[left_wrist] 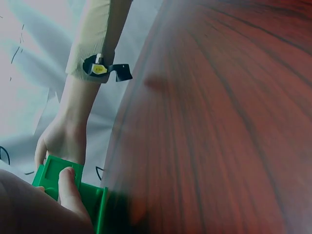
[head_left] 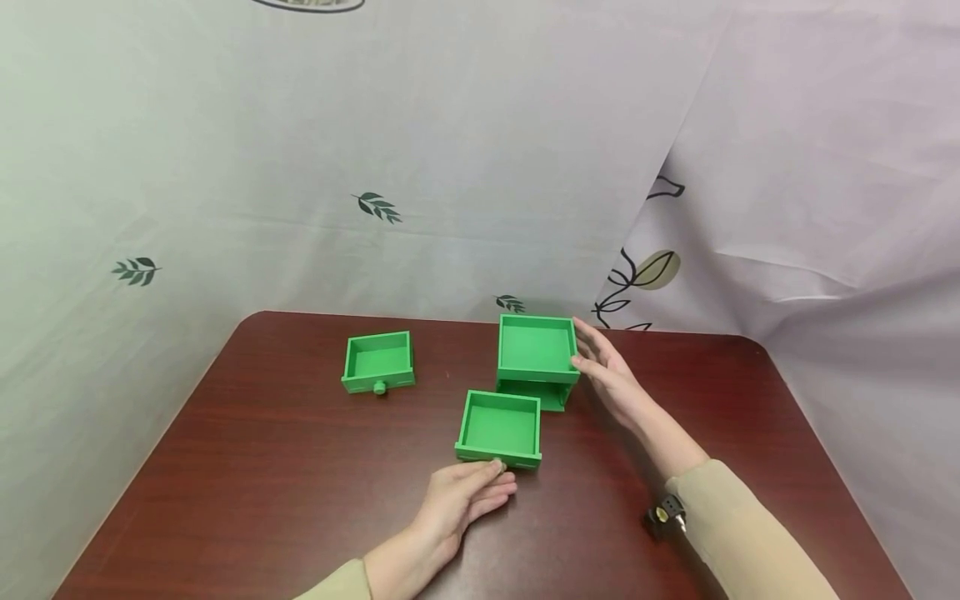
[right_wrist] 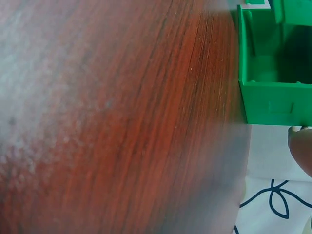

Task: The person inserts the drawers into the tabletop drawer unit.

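Backdrop: pale cloth point(head_left: 480, 150), creased at right, hanging behind and on both sides. In front of it, dark red wood-grain surface point(head_left: 262, 467), rounded far corners, glossy near the middle.

Two beige sleeves come in from the near edge: right sleeve point(head_left: 750, 525), left sleeve point(head_left: 341, 583), the latter mostly out of head view.

Green cabinet point(head_left: 537, 350) sits on the surface, toward the far edge, right of middle. Shallow open-top tray on top, open front slot below.

Right hand point(head_left: 618, 383) is at the cabinet's right side. Grip loose: thumb at the front corner, fingers fairly straight along the side, touching, not wrapped round it. Left hand point(head_left: 457, 500) is near, in front of the cabinet. Grip closed down to a pinch at the middle of a drawer's front, thumb on top, other fingers lower.

That near drawer point(head_left: 501, 423), green, open top, is just in front of the cabinet and a bit left of it, front toward the person. Can't tell if its base touches the surface. Far drawer point(head_left: 378, 361), same green, lies on the surface well left of the cabinet, turned slightly.

Small stuff: dark strap point(head_left: 666, 510) with a yellow tag at the right cuff; round knob point(head_left: 380, 387) on the far drawer's front.
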{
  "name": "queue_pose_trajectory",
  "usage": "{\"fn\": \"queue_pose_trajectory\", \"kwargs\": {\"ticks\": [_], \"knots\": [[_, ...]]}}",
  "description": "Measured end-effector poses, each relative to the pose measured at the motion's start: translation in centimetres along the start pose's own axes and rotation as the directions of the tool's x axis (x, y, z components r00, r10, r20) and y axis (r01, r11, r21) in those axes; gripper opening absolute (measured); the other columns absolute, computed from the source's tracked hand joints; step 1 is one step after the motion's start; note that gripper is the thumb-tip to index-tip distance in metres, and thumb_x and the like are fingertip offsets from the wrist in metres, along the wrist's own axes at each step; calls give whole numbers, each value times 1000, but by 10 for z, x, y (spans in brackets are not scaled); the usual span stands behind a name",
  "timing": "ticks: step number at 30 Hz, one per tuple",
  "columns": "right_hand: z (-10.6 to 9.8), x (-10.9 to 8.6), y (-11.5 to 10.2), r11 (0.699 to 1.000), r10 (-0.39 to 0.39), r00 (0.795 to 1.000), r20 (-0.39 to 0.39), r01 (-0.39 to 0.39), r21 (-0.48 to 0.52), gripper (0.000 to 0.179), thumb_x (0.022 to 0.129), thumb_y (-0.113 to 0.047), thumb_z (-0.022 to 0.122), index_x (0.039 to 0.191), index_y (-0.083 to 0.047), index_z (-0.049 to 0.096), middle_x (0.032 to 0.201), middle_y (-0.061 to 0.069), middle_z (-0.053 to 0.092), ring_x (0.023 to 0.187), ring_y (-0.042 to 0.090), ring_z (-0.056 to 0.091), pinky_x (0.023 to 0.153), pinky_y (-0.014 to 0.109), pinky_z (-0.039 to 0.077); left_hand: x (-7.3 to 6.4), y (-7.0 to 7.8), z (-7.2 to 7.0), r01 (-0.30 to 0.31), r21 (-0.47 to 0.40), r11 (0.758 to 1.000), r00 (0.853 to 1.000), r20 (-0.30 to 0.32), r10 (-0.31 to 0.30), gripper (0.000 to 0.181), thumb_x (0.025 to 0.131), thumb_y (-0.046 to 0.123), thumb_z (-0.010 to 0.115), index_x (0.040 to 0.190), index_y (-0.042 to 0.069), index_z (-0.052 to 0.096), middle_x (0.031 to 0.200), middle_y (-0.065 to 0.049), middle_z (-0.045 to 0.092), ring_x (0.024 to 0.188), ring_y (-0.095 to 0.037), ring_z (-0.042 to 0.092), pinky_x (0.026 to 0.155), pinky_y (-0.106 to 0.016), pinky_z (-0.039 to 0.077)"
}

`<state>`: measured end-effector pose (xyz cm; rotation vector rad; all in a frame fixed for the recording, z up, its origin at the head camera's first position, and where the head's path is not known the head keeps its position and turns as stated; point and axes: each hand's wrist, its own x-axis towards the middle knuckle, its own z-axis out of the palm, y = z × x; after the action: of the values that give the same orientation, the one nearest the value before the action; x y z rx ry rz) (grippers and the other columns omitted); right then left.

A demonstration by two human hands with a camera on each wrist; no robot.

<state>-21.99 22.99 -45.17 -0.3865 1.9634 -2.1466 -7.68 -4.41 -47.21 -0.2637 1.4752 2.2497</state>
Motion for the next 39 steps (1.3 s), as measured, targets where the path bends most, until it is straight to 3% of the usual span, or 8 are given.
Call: {"fn": "queue_pose_trajectory", "kwargs": {"ticks": [13,30,39], "knots": [[-1,-1,-1,1000,9,1000,0,-9,-12,72,107,-2,49,170,-5,13,176,21,16,163,36,17,111,6,38,6,-3,26,-16,-19,1000,1000,24,16,40,104,8,65,130,-22,58,105,-21,81,87,-13,80,83,-26,68],[0,-1,-4,1000,12,1000,-5,-12,18,73,107,-2,50,169,-2,12,175,23,17,163,38,14,111,6,39,22,-7,42,-47,-41,998,999,7,48,36,103,4,66,127,-23,61,99,-18,81,82,-11,79,79,-24,68],[-1,0,-3,1000,13,1000,-3,-13,4,73,107,-3,50,170,-4,12,176,22,18,164,38,15,111,7,39,27,-13,49,-72,-49,996,997,-36,70,36,101,3,68,126,-23,62,101,-21,81,81,-10,79,78,-23,68]]}}
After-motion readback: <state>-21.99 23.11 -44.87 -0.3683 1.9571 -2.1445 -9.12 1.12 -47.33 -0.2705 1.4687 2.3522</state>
